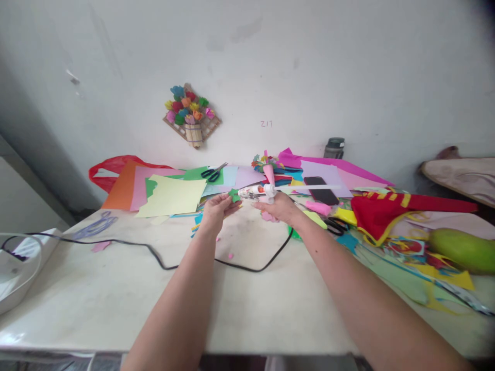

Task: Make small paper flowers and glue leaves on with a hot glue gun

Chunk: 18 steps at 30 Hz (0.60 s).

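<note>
My right hand (281, 207) is closed round the handle of a white glue gun (263, 191), whose long glue stick (315, 187) sticks out at the back toward the right. Its nozzle points left. Between the fingers of my left hand (217, 208) is a small green paper piece (234, 195), right at the nozzle tip; whether the two touch I cannot tell. Just behind the gun stands a pink paper cone (268, 174) topped with small colourful paper flowers. A black cord (251, 269) loops over the table below my hands.
Coloured paper sheets (174, 196) and scissors (214, 173) lie at the back left. A phone (320, 190), a red cloth piece (381, 214), paper scraps and a green fruit (462, 250) cover the right. A power strip (38, 263) sits at the left edge; a bottle (334, 148) stands by the wall.
</note>
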Each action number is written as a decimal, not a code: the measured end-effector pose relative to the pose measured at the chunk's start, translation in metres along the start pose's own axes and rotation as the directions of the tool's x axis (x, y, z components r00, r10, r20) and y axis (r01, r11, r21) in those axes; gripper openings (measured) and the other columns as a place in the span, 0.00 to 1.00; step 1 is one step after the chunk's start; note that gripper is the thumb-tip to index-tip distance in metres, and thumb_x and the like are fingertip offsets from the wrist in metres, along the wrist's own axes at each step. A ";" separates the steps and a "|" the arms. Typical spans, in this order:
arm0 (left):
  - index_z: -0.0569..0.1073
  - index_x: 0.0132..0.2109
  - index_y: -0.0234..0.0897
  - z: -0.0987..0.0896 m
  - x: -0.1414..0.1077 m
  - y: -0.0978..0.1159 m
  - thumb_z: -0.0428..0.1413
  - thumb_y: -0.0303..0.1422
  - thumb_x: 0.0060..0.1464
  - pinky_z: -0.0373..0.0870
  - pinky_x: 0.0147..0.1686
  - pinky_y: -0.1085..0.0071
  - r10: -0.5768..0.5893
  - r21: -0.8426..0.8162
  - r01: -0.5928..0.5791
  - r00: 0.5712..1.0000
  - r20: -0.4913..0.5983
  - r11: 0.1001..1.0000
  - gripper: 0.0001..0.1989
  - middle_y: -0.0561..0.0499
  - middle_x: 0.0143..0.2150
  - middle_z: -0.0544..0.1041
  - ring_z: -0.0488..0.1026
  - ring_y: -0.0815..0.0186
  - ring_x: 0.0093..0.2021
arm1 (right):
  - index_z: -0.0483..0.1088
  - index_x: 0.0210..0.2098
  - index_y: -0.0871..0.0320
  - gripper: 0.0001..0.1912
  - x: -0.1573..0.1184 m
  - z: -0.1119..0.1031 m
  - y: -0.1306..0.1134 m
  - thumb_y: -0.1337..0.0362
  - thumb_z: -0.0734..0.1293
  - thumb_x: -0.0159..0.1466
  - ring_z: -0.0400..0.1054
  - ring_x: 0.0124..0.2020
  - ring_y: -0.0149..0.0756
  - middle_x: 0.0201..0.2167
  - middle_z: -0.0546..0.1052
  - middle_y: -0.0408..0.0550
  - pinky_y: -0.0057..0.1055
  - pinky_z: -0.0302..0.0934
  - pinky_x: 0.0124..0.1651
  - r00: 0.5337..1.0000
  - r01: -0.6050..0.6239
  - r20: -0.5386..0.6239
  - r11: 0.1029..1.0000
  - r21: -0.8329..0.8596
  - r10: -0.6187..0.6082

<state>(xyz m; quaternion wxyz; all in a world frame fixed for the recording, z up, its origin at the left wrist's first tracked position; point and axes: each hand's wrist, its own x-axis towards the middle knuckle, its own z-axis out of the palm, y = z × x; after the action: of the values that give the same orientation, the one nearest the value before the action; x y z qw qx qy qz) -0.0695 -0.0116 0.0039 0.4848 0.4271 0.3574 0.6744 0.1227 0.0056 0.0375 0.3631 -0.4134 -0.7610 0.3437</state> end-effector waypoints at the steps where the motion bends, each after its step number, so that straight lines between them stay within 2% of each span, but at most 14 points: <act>1: 0.67 0.30 0.31 0.000 0.000 0.000 0.60 0.30 0.40 0.69 0.41 0.62 0.002 0.001 -0.002 1.000 -0.004 1.000 0.10 0.49 0.26 0.75 0.75 0.61 0.33 | 0.68 0.25 0.60 0.18 0.000 0.000 -0.001 0.49 0.66 0.47 0.57 0.14 0.26 0.16 0.67 0.43 0.23 0.54 0.15 1.000 0.001 0.001 1.000 0.000 -0.001; 9: 0.67 0.29 0.32 0.002 -0.002 0.004 0.60 0.30 0.39 0.70 0.39 0.62 -0.009 -0.010 0.008 0.998 -0.068 1.000 0.10 0.50 0.24 0.75 0.75 0.60 0.32 | 0.68 0.24 0.60 0.16 0.002 -0.003 0.003 0.52 0.66 0.48 0.59 0.14 0.27 0.17 0.68 0.44 0.24 0.55 0.15 1.000 -0.006 -0.005 1.000 -0.023 0.006; 18: 0.67 0.31 0.32 0.002 -0.002 0.003 0.60 0.31 0.40 0.70 0.39 0.64 -0.016 0.034 0.017 1.000 -0.027 0.999 0.10 0.47 0.26 0.76 0.75 0.61 0.33 | 0.69 0.26 0.59 0.18 0.001 -0.001 0.003 0.49 0.65 0.49 0.59 0.14 0.27 0.16 0.67 0.42 0.24 0.54 0.16 0.999 0.042 0.012 0.999 -0.029 -0.042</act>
<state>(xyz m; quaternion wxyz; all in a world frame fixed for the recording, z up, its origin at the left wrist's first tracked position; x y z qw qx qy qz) -0.0683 -0.0136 0.0067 0.4783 0.4234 0.3787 0.6697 0.1245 0.0081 0.0355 0.3598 -0.4003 -0.7766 0.3273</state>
